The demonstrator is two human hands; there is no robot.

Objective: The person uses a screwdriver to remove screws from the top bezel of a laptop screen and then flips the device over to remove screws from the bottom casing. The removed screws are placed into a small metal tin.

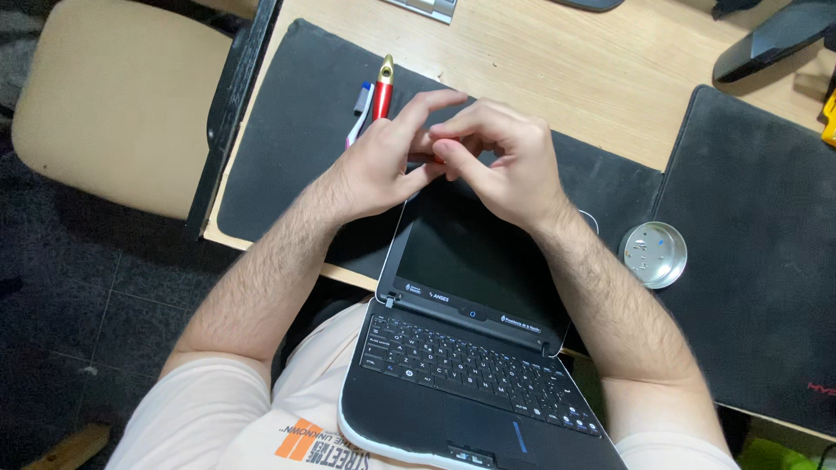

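Pale wood shows along the desk [557, 61], most of it covered by two black mats: a wide one [287, 130] under the hands and another [758, 226] off to the person's right. A small black laptop [461, 348] rests half on the person's lap, its lid open and leaning on the desk edge, screen dark; a strip of small logos runs along the bezel under the screen. As far as I can judge, the laptop is intact and nothing on it looks opened. A beige chair [113, 96] stands to the person's left. A round metal tin [653, 254] on the desk holds a few tiny bits, perhaps screws. Above the lid, the left hand [383, 161] and right hand [505, 161] meet, fingertips pinched together on a small red thing [446, 141], mostly hidden. A red-and-gold pen-like tool [382, 87] lies just beyond them.
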